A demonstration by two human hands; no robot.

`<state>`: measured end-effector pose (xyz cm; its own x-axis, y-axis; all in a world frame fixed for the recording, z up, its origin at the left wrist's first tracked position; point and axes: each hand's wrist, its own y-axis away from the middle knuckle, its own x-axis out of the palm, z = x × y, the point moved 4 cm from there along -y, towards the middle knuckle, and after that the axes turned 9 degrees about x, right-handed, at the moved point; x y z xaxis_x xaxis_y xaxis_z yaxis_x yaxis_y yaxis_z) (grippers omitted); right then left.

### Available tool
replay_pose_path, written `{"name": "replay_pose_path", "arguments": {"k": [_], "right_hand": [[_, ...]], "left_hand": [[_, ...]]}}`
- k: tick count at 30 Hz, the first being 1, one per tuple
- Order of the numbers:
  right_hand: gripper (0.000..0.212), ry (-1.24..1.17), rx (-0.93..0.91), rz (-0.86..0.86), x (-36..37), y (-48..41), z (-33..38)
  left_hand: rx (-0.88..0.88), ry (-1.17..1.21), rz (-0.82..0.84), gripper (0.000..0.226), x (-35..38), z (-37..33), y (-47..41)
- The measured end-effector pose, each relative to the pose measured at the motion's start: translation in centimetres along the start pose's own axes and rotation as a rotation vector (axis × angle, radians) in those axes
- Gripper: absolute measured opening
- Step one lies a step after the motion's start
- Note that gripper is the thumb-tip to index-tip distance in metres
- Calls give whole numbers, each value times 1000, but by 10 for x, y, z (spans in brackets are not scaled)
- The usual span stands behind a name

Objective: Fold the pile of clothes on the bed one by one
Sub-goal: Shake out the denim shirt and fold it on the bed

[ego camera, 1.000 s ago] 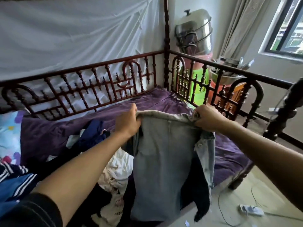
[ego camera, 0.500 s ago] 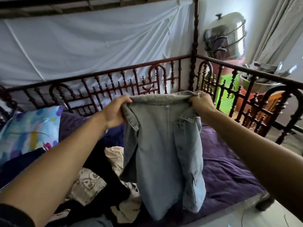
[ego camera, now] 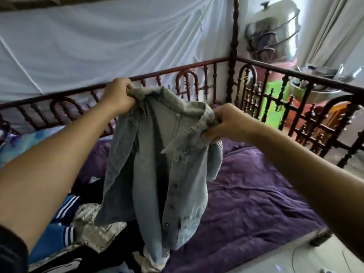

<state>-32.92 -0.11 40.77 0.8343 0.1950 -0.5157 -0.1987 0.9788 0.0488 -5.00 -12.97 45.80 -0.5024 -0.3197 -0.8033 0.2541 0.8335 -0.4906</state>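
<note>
Jacket (ego camera: 157,174) has been rotated (button placket now faces the camera) and hangs above the bed (ego camera: 256,194). Left hand (ego camera: 118,95) and right hand (ego camera: 226,123) each clench a shoulder. Folding not started.

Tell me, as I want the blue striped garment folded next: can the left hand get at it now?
Probably not yet: the left hand grips the denim jacket, held up with the right hand. The blue striped garment lies in view below that forearm.
</note>
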Motion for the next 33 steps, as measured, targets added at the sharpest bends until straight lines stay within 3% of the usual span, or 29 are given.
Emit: {"name": "replay_pose_path", "arguments": {"k": [1,3,5,11,19,23,27,31,33], "right_hand": [[7,164,38,-102,6,-8,-20],[15,459,151,-245,14,-22,-69],[22,571,264,-338,18,-32,-121],[21,462,559,-509,-13,-43,-272],[13,339,804,-678,-116,-30,-419],[15,231,946,-650,-157,-39,-519],[15,235,1177,-512,-183,-41,-631],[31,396,1361,-251,-187,-47,-704],[38,584,1307,-188,-185,-67,-718]], "left_hand": [[28,-72,64,17,25,2,0],[38,-172,186,19,83,5,4],[42,-207,278,16,141,8,9],[158,-178,497,15,311,-24,-4],[137,32,676,14,476,-135,-44],[95,168,766,12,571,-179,-56],[-120,266,843,15,661,-175,-48],[-328,192,871,12,702,-120,-15],[-413,124,908,9,704,-90,10]]}}
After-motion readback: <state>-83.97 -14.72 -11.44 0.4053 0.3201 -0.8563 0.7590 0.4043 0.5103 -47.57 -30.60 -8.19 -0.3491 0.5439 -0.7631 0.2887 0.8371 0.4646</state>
